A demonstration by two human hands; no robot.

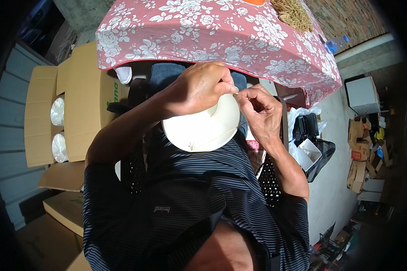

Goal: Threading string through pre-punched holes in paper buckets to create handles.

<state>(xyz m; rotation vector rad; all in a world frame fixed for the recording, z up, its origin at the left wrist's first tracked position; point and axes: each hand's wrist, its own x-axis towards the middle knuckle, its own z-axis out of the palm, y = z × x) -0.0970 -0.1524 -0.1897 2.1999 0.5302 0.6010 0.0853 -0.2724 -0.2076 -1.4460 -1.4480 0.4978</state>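
Note:
A white, round, curved piece [190,128], like a shallow bowl or a hat, rests on my lap. Sunlight washes out much of its surface. A thin pale strand [219,135] crosses its lower right part to a small dark knot or tuft near the bottom rim. My left hand [201,88] is over the far edge, thumb and fingertips pinched together. Facing it, my right hand [261,113] pinches too, its fingertips almost touching the left ones. Something tiny and pale shows between them, too small to name.
Ahead stands a table under a pink floral cloth [221,34], bearing a tangle of tan cord [292,14] and part of an orange object. Open cardboard boxes [79,90] crowd my left. On the right floor are a white container [308,153] among plastic bags and a white box [363,94].

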